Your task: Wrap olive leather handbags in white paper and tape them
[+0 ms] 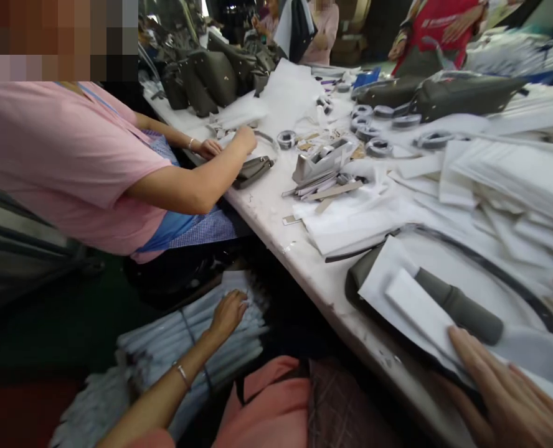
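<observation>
At the lower right, my right hand (514,392) grips the near end of a dark grey handbag (363,274) on the table, fingers over the top and thumb along its near side. White sheets (388,274) and a folded white strip (419,308) cover part of the bag. A grey rolled strap piece (463,305) lies against them, and the dark handle (501,267) loops behind. Below the table edge, my left hand (230,311) reaches onto a tied stack of pale packing bundles (164,348). Its fingers are curled; what they pinch is hidden.
A co-worker in a pink shirt (71,155) works at the table (276,230) on the left. Tape rolls (378,147), a tape dispenser (323,163), loose white sheets (505,174) and dark bags (211,78) crowd the tabletop. More people stand at the far side.
</observation>
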Demonstrator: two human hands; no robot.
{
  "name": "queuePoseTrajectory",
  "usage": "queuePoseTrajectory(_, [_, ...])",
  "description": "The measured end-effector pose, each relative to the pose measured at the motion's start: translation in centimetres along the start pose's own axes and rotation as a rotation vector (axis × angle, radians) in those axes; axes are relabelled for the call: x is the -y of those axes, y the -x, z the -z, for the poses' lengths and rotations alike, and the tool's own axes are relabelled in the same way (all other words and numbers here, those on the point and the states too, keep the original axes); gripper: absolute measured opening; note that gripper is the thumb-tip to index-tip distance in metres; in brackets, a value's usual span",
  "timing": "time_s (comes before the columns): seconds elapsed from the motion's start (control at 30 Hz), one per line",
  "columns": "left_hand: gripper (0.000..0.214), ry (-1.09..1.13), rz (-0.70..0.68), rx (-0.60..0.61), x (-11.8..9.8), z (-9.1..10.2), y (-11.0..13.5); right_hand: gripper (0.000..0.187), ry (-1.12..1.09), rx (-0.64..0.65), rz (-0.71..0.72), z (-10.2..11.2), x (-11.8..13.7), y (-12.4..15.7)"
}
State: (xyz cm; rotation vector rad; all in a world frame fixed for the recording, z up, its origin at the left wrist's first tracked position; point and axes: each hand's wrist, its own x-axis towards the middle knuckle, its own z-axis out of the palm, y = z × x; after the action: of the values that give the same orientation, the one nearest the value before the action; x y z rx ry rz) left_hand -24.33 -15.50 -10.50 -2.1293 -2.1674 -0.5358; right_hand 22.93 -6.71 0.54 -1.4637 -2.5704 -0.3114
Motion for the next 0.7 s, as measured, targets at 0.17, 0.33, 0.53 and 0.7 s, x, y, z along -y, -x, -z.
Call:
queuePoseTrajectory(0.17, [0.02,-0.046,0.036,0.09,3.4,-4.8,8.3,0.075,0.008,-0.004,0.034,0.4,-0.1,-0.1])
queuePoseTrajectory(0.33, [0.025,-0.076,0.113,0.26,3.8,-8.0,13.4,0.074,-0.006,0.017,0.013,0.6,0.0,-0.4])
queuePoseTrajectory(0.53, [0.011,-0.058,0.112,0.309,5.0,-8.6,11.9,0.067,-0.027,-0.028,0.01,1.4,0.6,-1.2])
queuePoseTrajectory(0.7, [0.021,0.027,0.072,0.121,6.8,-4.4,9.4,0.054,-0.103,0.027,-0.017,3.3,1.3,-2.2])
